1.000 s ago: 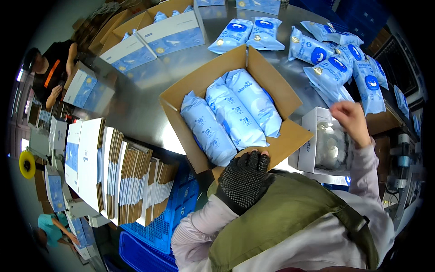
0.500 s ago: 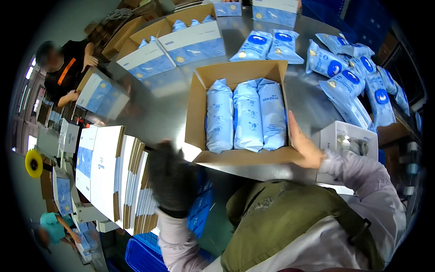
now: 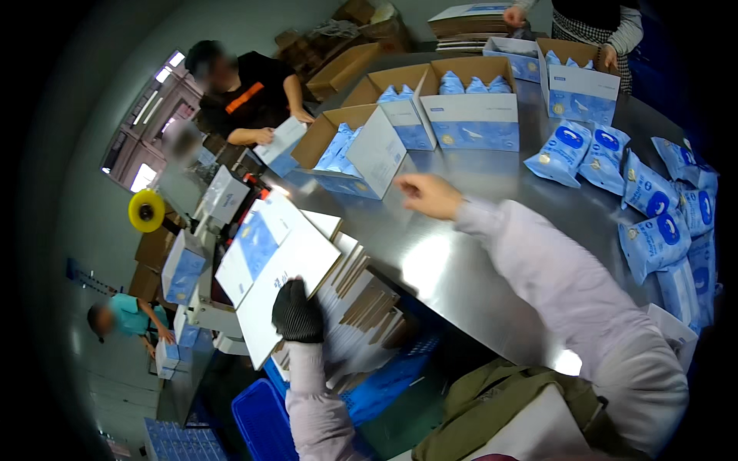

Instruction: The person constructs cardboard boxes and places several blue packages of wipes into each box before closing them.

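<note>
My left hand (image 3: 297, 312), in a black glove, grips the near edge of a flat, folded white and blue carton (image 3: 269, 257) and lifts it off a stack of flat cartons (image 3: 361, 301) standing on edge at the table's left side. My right hand (image 3: 429, 194) is bare and stretched out above the steel table (image 3: 477, 253), fingers apart, holding nothing. It is nearest an open box of blue pouches (image 3: 350, 150); a second filled open box (image 3: 470, 115) stands behind that one.
Several loose blue pouches (image 3: 653, 207) lie at the table's right. A person in black (image 3: 250, 96) handles a carton at the far left; another person's hands (image 3: 592, 31) work on a box at the far end. Yellow tape roll (image 3: 146, 210) left, blue crate (image 3: 265, 415) below.
My left hand dropped from the open box to the stack and took hold of a flat carton. My right hand left the box's side and reached forward. The view swung left.
</note>
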`<state>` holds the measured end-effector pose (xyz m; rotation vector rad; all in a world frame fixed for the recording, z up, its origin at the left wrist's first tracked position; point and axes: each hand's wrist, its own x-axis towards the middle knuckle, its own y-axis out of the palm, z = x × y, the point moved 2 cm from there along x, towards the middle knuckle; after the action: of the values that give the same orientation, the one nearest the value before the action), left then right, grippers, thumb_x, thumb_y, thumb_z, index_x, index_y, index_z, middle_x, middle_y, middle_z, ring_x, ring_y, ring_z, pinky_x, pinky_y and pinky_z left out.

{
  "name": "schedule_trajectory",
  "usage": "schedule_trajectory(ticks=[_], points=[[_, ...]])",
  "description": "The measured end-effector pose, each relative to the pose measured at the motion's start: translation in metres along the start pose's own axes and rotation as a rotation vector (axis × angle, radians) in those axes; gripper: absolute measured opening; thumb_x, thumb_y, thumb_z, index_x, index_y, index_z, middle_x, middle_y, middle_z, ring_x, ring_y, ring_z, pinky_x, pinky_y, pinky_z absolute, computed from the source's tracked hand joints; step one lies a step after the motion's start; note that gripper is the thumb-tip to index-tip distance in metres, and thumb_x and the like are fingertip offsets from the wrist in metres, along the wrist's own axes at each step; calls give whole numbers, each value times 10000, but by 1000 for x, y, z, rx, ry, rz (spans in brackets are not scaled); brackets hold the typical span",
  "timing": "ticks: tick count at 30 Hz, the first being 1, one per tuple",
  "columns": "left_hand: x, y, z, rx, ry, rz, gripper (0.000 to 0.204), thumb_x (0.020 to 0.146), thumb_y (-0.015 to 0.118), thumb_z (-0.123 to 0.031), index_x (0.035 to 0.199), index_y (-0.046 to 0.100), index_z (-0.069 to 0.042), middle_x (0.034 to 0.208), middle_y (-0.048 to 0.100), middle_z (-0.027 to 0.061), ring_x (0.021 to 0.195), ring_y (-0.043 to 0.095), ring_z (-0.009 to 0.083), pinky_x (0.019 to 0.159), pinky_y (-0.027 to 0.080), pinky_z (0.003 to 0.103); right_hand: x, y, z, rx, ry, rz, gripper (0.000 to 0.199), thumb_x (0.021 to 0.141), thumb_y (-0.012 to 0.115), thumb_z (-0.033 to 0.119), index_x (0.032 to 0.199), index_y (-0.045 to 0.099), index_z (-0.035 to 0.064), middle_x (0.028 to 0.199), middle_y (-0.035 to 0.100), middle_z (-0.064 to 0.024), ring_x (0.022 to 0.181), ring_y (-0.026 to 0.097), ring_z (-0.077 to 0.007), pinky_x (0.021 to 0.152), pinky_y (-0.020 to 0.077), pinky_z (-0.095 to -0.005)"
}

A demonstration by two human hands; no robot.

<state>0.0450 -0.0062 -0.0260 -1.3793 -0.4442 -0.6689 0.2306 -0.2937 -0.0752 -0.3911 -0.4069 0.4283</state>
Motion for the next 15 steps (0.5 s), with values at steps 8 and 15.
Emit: schedule_trajectory(ticks=[8, 15], points=[[13, -144, -70, -1267, -328, -504, 348, 719, 624, 80, 1055, 551, 24, 985, 595, 122, 868, 588, 226, 720, 507, 313, -95, -181, 82, 711, -227, -806, 647, 788, 615, 389, 1267, 373, 28, 1184, 460, -86, 1117, 424, -184, 910, 331, -265], [44, -48, -133, -1759, -528, 143, 302, 783, 619, -130, 1032, 572, 35, 968, 626, 131, 884, 576, 219, 827, 443, 353, -196, -247, 55, 457, 183, -875, 348, 708, 700, 353, 921, 555, 119, 811, 547, 16, 800, 492, -107, 738, 342, -228]])
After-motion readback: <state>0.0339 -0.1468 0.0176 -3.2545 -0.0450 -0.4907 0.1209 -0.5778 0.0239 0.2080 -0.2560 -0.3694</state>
